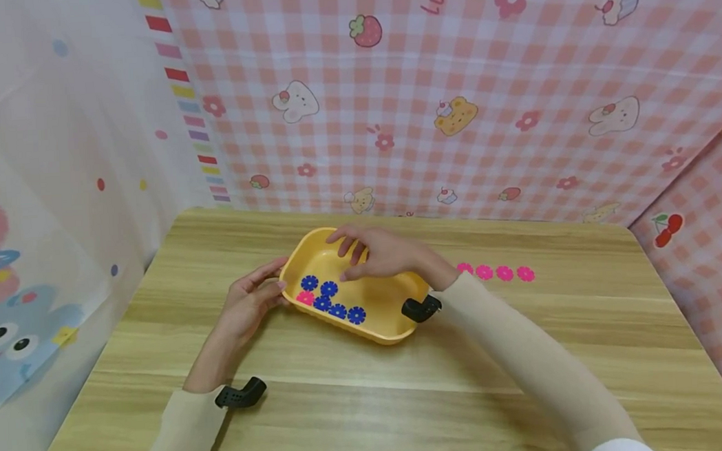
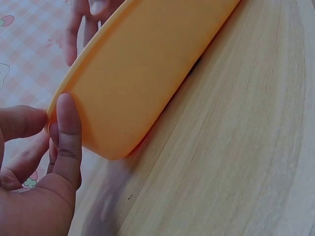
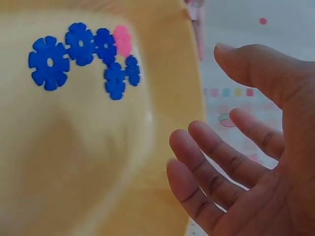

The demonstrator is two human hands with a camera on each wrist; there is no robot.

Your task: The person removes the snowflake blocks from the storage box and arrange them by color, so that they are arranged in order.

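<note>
A yellow plastic tray [image 1: 381, 303] sits slightly askew on the table. My left hand [image 1: 244, 305] pinches its left end; in the left wrist view the thumb [image 2: 69, 128] lies against the outer wall near the rim. Inside, several blue notched flower-shaped discs [image 1: 338, 312] lie bunched toward the near left side, with one pink disc [image 1: 305, 298] among them. My right hand [image 1: 387, 251] hovers over the tray's far side, fingers loosely bent and holding nothing. In the right wrist view its fingers [image 3: 216, 172] are spread beside the tray rim.
To the right of the tray, several pink flower-shaped discs [image 1: 504, 273] lie in a row, the leftmost partly behind the right forearm. The wooden table [image 1: 322, 407] backs onto a pink checked cloth [image 1: 331, 137], with more cloth at both sides. Each wrist wears a black camera mount [image 1: 241, 394].
</note>
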